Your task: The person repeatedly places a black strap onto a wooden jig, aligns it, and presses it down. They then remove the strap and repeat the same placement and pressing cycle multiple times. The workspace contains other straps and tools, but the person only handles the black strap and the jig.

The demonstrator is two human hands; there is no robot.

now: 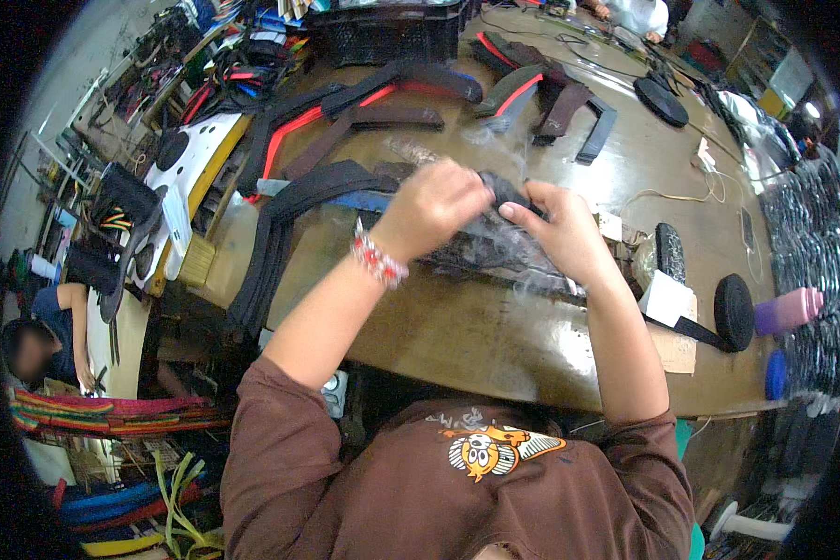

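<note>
Both my hands meet over the table with a small, dark, crumpled piece of material [500, 192] between them; its exact kind is hard to make out. My left hand [439, 207] is closed, its fingertips pinched at the left end of the piece. From the right, my right hand [569, 229] grips it between thumb and bent fingers. Beneath them lies a dark, shiny bundle with clear plastic [509, 245], partly hidden by my hands and wrists. Just left of my left hand, a folded stack of black straps [322, 187] bends down toward the table's near edge.
Black, brown and red-edged straps [364, 117] lie farther back, before a black crate [387, 35]. At right are a black webbing roll [735, 313], a pink bottle [789, 311] and plastic-wrapped stacks [807, 224]. Another person [61, 327] sits at left; someone else's hand [655, 37] shows far back.
</note>
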